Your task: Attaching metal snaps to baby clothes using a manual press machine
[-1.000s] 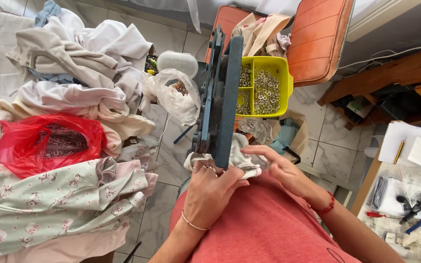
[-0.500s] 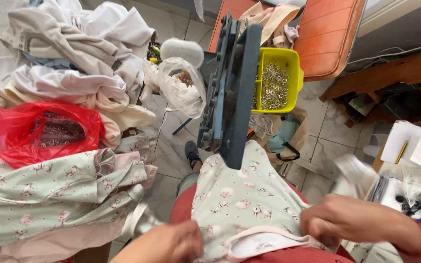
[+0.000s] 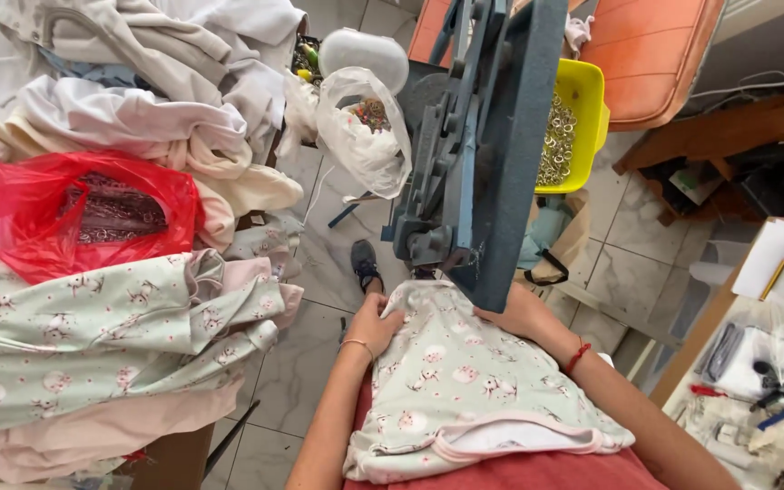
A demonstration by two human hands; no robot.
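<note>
A pale green printed garment [image 3: 465, 381] with pink trim lies spread over my lap. My left hand [image 3: 374, 324] grips its upper left edge. My right hand [image 3: 519, 318] holds its upper right edge, partly hidden behind the base of a blue-grey metal press machine [image 3: 478, 154]. The top of the garment sits right under the press head. A red string bracelet is on my right wrist, a thin bracelet on my left.
A heap of similar garments [image 3: 111, 336] with a red plastic bag [image 3: 83, 213] on top lies at left. A clear bag [image 3: 365, 132] of small parts hangs by the press. A yellow bin [image 3: 583, 100] of metal rings stands behind it. An orange chair [image 3: 651, 54] and a cluttered table [image 3: 773, 381] are at right.
The garment has been spread over my lap and pushed up to the press. Both hands moved from my lap's near edge to its top corners. My view moved closer to the machine.
</note>
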